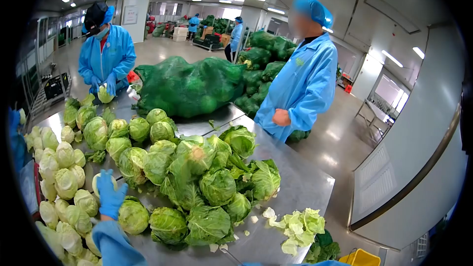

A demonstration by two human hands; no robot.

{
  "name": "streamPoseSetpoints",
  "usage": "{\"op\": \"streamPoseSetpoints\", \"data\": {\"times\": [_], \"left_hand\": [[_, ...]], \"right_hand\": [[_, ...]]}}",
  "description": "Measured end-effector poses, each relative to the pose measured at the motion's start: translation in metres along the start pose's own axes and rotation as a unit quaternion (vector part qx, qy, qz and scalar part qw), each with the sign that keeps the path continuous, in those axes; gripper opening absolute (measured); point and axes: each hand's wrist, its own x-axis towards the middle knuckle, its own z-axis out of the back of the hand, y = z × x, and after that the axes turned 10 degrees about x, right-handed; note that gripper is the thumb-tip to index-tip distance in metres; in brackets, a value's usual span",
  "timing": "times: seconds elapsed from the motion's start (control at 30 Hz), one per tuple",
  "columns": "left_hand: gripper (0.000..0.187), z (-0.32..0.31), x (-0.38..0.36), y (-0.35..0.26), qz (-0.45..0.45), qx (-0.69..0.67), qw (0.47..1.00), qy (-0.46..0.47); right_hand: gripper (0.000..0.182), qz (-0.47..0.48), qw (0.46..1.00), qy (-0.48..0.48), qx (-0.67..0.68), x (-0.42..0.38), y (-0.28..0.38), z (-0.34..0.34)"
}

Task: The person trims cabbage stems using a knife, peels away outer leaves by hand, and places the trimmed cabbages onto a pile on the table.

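My left hand [111, 196], in a blue glove, reaches out at the left of the table. Its fingers curve over a pale trimmed cabbage [95, 185], which the glove partly hides. Close by on the left lie several pale, peeled cabbages [65, 183] in a pile. To the right of the hand is a heap of green leafy cabbages [217, 187]. My right hand is out of view; only a strip of blue sleeve shows at the bottom edge. A thin, pale metal-looking piece [229, 255] juts in there, too cut off to name.
A large green net sack [189, 86] of cabbages rests on the metal table [305, 180]. Loose leaves [300, 226] lie near its right edge, above a yellow crate [360, 257]. One co-worker [106, 51] handles a cabbage across the table; another person [305, 69] stands beside it.
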Motion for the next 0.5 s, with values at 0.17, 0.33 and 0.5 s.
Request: {"op": "streamPoseSetpoints", "data": {"times": [0.17,0.33,0.5], "left_hand": [[0.059,0.043,-0.111,-0.101,-0.010,-0.178,0.984,0.011],[0.042,0.020,-0.223,-0.114,0.154,-0.142,0.973,-0.094],[0.052,-0.023,-0.275,-0.115,0.153,0.115,0.980,0.063]], "right_hand": [[0.028,-0.037,0.997,0.055,-0.038,0.033,0.011,0.036],[0.025,0.137,0.990,-0.039,-0.014,0.046,0.047,0.070],[0.024,0.226,0.954,-0.171,0.094,0.079,0.051,0.119]]}}
